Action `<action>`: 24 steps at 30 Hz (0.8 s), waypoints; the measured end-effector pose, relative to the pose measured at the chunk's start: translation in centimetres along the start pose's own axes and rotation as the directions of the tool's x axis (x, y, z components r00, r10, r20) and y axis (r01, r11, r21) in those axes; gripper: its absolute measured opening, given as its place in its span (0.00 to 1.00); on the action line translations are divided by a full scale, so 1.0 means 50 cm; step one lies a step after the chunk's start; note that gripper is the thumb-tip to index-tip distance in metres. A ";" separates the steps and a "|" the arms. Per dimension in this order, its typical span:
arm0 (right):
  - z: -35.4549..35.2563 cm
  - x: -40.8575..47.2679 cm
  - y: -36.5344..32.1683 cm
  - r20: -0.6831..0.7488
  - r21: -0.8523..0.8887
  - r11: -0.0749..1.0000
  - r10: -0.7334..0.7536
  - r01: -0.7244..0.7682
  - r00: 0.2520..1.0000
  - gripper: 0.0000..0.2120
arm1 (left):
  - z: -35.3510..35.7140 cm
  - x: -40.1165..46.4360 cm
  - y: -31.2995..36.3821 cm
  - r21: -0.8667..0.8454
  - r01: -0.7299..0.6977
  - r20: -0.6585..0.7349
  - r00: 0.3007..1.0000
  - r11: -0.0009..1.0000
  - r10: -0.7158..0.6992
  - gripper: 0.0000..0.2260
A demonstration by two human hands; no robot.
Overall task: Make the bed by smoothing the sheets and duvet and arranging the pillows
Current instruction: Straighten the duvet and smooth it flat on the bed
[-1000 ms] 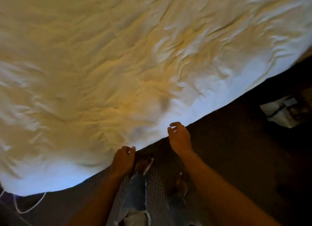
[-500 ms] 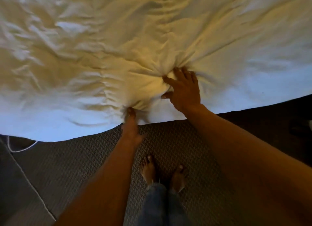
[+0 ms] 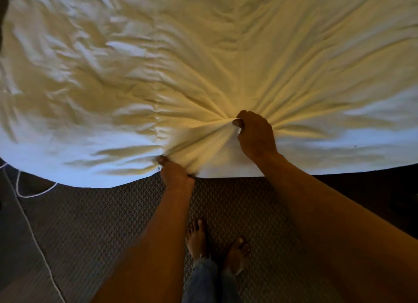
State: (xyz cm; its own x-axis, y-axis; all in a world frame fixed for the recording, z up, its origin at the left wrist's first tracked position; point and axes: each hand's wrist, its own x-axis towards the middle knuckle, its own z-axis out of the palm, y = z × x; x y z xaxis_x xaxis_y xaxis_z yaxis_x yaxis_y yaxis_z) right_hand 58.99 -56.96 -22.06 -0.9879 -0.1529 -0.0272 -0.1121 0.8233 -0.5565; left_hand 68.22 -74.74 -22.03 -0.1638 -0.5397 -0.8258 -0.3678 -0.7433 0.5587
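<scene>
A white, wrinkled duvet (image 3: 158,65) fills the upper two thirds of the head view and hangs over the near edge of the bed. My left hand (image 3: 174,174) is clenched on the duvet's lower edge, with cloth bunched in the fist. My right hand (image 3: 255,133) is closed on a pinch of the duvet a little farther up, and folds radiate outward from its grip. No pillows are in view.
Patterned carpet (image 3: 108,223) lies below the bed edge, where my bare feet (image 3: 217,246) stand. A white cable (image 3: 31,223) runs along the floor at the left. The floor at the right is dark.
A second ago both hands hung free at the bed edge. Half a second ago the right hand lay flat on the duvet. Now both hands are closed on bunched cloth.
</scene>
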 end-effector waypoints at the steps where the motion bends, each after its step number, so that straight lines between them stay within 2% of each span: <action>1: 0.000 -0.007 -0.002 0.019 0.011 1.000 -0.012 0.012 1.000 0.07 | -0.017 0.001 -0.015 0.060 -0.017 -0.021 1.000 0.998 0.018 0.25; 5: -0.001 -0.060 -0.010 0.078 0.011 0.995 -0.104 0.103 0.992 0.17 | -0.113 -0.027 -0.074 0.369 -0.097 -0.129 0.979 0.924 0.155 0.29; 8: -0.004 -0.102 -0.017 0.051 -0.049 0.986 -0.159 0.161 0.986 0.15 | -0.160 -0.049 -0.089 0.406 -0.129 -0.114 0.975 0.905 0.190 0.28; 17: -0.035 -0.191 -0.022 0.087 -0.101 0.980 -0.161 0.170 0.983 0.07 | -0.226 -0.118 -0.135 0.510 -0.092 -0.114 0.978 0.856 0.173 0.27; 20: -0.040 -0.209 -0.022 0.080 -0.133 0.980 -0.139 0.149 0.987 0.11 | -0.242 -0.133 -0.144 0.533 -0.074 -0.121 0.979 0.843 0.163 0.26; 24: -0.058 -0.231 -0.034 0.098 -0.157 0.977 -0.130 0.144 0.987 0.10 | -0.256 -0.143 -0.147 0.561 -0.076 -0.140 0.973 0.824 0.185 0.27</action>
State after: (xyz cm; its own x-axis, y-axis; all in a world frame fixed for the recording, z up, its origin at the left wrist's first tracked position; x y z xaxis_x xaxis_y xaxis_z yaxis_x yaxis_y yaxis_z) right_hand 70.27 -54.99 -18.38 -0.9496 -0.3115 -0.0361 -0.2689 0.8680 -0.4176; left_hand 83.81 -70.45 -19.25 -0.0995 -0.7178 -0.6891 -0.8042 -0.3499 0.4805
